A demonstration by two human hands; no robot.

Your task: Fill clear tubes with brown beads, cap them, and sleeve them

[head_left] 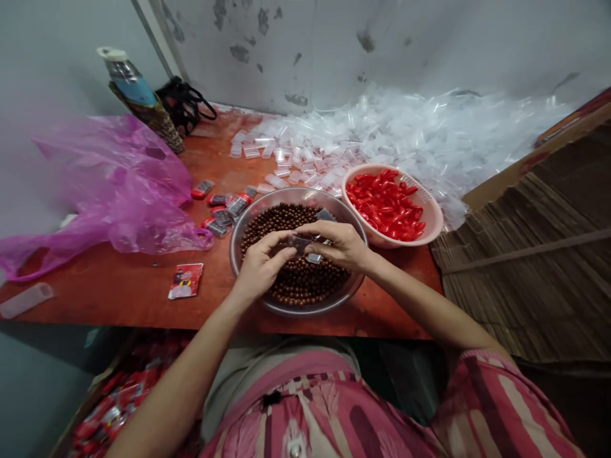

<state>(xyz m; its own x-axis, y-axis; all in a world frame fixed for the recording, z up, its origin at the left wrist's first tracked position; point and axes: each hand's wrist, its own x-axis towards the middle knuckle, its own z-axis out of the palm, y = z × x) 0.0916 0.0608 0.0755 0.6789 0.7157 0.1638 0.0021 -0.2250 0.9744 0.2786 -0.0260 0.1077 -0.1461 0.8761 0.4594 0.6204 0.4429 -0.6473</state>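
My left hand (262, 262) and my right hand (341, 245) meet over a wide metal bowl (236, 254) of small round brown beads (281, 216). Thumbs and fingers of both hands are closed on a small clear plastic case (299, 243), which looks dark inside. Under my right fingers is another small clear piece (314, 258); whether it is held or lies on the beads I cannot tell. A greyish clear case (326, 215) rests on the beads at the back of the bowl.
A pink basin (432, 232) of red caps (389, 203) adjoins the bowl. Behind lies a heap of clear cases (405, 130). Left are several red-capped filled cases (222, 214), a red packet (186, 281), a purple plastic bag (128, 184) and a bottle (138, 89). Stacked cardboard (534, 267) stands right.
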